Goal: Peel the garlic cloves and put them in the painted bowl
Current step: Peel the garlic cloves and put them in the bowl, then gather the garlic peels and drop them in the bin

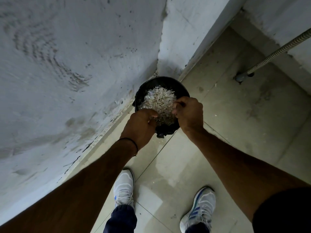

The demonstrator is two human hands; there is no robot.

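A black bin (pixel 180 87) lined with a black bag stands on the floor in the corner, holding a heap of pale garlic peels (pixel 159 100). My left hand (pixel 142 126) hovers over the bin's near left rim with its fingers curled in. My right hand (pixel 189 113) is over the near right rim, fingers also curled toward the peels. I see nothing plainly held in either hand; the palms face down and are hidden. No garlic cloves or painted bowl are in view.
A rough grey wall (pixel 67 73) fills the left and meets a second wall behind the bin. Beige floor tiles (pixel 235 123) spread right, with a ribbed hose (pixel 276 52) running to a floor drain (pixel 242 77). My two white shoes (pixel 123 187) stand below.
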